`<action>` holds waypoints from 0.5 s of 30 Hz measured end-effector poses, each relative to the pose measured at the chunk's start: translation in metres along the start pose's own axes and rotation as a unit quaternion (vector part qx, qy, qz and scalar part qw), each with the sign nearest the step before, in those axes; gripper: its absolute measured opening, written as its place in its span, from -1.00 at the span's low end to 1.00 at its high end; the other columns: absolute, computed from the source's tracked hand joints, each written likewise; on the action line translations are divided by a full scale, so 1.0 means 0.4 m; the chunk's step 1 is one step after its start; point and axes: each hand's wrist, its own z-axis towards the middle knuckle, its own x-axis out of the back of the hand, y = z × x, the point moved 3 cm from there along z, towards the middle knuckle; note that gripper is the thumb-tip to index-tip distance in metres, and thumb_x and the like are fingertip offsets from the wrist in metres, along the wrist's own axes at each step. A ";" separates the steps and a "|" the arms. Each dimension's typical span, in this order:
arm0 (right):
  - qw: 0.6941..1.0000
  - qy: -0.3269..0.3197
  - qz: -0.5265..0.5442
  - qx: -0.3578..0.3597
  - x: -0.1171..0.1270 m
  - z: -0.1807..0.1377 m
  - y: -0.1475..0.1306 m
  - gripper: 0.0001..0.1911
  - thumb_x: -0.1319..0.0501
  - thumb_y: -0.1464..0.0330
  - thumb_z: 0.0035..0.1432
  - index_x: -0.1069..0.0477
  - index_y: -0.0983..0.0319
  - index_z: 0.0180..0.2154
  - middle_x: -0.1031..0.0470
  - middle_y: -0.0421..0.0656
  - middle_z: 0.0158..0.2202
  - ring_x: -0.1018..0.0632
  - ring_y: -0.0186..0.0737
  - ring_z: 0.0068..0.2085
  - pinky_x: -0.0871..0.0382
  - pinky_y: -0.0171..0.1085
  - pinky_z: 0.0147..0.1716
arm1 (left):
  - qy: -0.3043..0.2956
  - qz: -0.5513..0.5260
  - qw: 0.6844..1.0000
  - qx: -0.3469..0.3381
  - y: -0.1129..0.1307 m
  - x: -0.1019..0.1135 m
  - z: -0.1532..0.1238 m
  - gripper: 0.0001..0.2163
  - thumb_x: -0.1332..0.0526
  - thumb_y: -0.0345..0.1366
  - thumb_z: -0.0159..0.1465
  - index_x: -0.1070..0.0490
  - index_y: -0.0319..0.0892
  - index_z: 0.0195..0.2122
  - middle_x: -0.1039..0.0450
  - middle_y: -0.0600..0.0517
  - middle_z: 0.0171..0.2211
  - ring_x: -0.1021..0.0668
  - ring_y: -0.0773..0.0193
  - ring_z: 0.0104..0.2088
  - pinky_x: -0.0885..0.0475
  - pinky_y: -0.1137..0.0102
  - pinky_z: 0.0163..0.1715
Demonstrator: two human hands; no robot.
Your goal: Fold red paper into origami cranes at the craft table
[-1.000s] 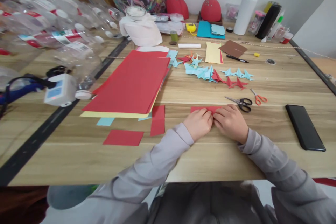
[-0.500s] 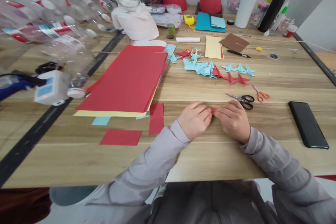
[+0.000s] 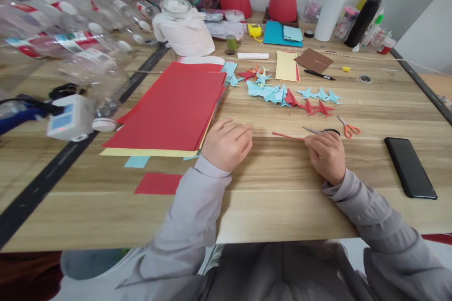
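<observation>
My right hand point(image 3: 325, 156) pinches one end of a thin folded red paper strip point(image 3: 286, 136), and the strip points left just over the table. Apart from it, my left hand point(image 3: 228, 145) hovers with loosely bent fingers and nothing visible in them, near the right edge of a stack of red paper sheets point(image 3: 169, 113). Black-handled scissors point(image 3: 314, 130) lie behind my right hand, their handles partly hidden by it. A red paper rectangle point(image 3: 157, 183) lies left of my left forearm, which covers its right end.
Folded blue paper shapes point(image 3: 268, 92) and red ones point(image 3: 310, 107) lie further back. Orange-handled scissors point(image 3: 349, 128) and a phone point(image 3: 410, 168) lie to the right. Plastic bottles point(image 3: 70, 42) crowd the left, near a white box point(image 3: 68, 115).
My left hand has let go of the red paper and moved left. The strip now shows its length, held by my right hand, which has shifted slightly right.
</observation>
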 end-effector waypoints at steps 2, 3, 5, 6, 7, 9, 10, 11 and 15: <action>1.000 -0.004 0.005 0.000 -0.004 0.000 -0.002 -0.82 -0.19 0.57 0.14 -0.48 0.21 -0.36 -0.65 -0.20 -0.36 -0.55 -0.23 -0.33 -0.30 -0.18 -0.17 | 0.010 -0.002 1.000 0.015 0.007 0.004 0.004 -0.87 -0.16 -0.47 0.25 -0.49 -0.21 -0.36 -0.63 -0.05 -0.28 -0.61 0.20 -0.29 -0.44 0.21 -0.15; 1.000 -0.011 0.013 0.011 -0.007 0.001 -0.008 -0.83 -0.19 0.56 0.14 -0.49 0.21 -0.35 -0.65 -0.19 -0.35 -0.55 -0.22 -0.32 -0.30 -0.17 -0.15 | 0.009 -0.012 1.000 0.011 0.022 0.001 0.008 -0.88 -0.16 -0.46 0.25 -0.50 -0.21 -0.33 -0.63 -0.06 -0.25 -0.60 0.19 -0.25 -0.43 0.19 -0.12; 0.998 -0.028 0.028 0.040 -0.013 0.003 -0.027 -0.81 -0.18 0.56 0.13 -0.50 0.21 -0.31 -0.65 -0.19 -0.32 -0.56 -0.21 -0.29 -0.29 -0.14 -0.09 | 0.004 -0.038 0.999 -0.009 0.064 -0.013 0.018 -0.86 -0.17 -0.42 0.26 -0.51 -0.23 -0.22 -0.62 -0.07 -0.20 -0.60 0.17 -0.18 -0.42 0.17 -0.06; 0.998 -0.032 0.033 0.053 -0.014 0.003 -0.037 -0.80 -0.17 0.57 0.13 -0.50 0.21 -0.29 -0.65 -0.18 -0.30 -0.56 -0.21 -0.28 -0.28 -0.13 -0.07 | -0.004 -0.046 0.999 -0.020 0.088 -0.023 0.022 -0.85 -0.17 -0.38 0.28 -0.51 -0.24 -0.19 -0.62 -0.08 -0.17 -0.59 0.16 -0.16 -0.41 0.16 -0.04; 0.997 -0.035 0.036 0.060 -0.015 0.004 -0.046 -0.79 -0.17 0.57 0.13 -0.50 0.20 -0.29 -0.66 -0.18 -0.29 -0.56 -0.22 -0.27 -0.28 -0.13 -0.06 | -0.011 -0.049 0.998 -0.029 0.110 -0.033 0.025 -0.85 -0.16 -0.37 0.30 -0.51 -0.24 -0.20 -0.62 -0.08 -0.17 -0.59 0.16 -0.16 -0.41 0.16 -0.04; 0.996 -0.038 0.040 0.065 -0.014 0.006 -0.061 -0.78 -0.16 0.57 0.14 -0.51 0.18 -0.29 -0.66 -0.19 -0.27 -0.56 -0.23 -0.26 -0.27 -0.14 -0.05 | -0.011 -0.052 0.998 -0.039 0.143 -0.049 0.028 -0.84 -0.13 -0.44 0.31 -0.51 -0.23 -0.27 -0.63 -0.04 -0.24 -0.59 0.20 -0.20 -0.41 0.19 -0.03; 0.996 -0.039 0.040 0.063 -0.013 0.007 -0.066 -0.78 -0.16 0.56 0.16 -0.51 0.18 -0.29 -0.66 -0.20 -0.26 -0.56 -0.24 -0.26 -0.27 -0.14 -0.04 | -0.013 -0.054 0.998 -0.042 0.153 -0.055 0.029 -0.84 -0.12 -0.45 0.32 -0.51 -0.24 -0.31 -0.63 -0.03 -0.28 -0.60 0.22 -0.24 -0.42 0.20 -0.04; 0.996 -0.042 0.041 0.064 -0.012 0.008 -0.071 -0.79 -0.16 0.55 0.17 -0.51 0.17 -0.29 -0.66 -0.20 -0.26 -0.56 -0.24 -0.26 -0.27 -0.14 -0.03 | -0.015 -0.056 0.997 -0.043 0.159 -0.058 0.028 -0.83 -0.11 -0.46 0.32 -0.50 -0.24 -0.33 -0.62 -0.02 -0.32 -0.59 0.23 -0.27 -0.43 0.22 -0.06; 0.993 -0.065 0.047 0.089 -0.010 0.013 -0.084 -0.81 -0.15 0.52 0.21 -0.52 0.20 -0.30 -0.66 -0.18 -0.29 -0.56 -0.24 -0.24 -0.25 -0.14 0.00 | -0.029 -0.074 0.996 -0.048 0.161 -0.059 0.026 -0.81 -0.11 -0.47 0.32 -0.49 -0.25 -0.37 -0.61 -0.03 -0.39 -0.58 0.25 -0.32 -0.44 0.24 -0.10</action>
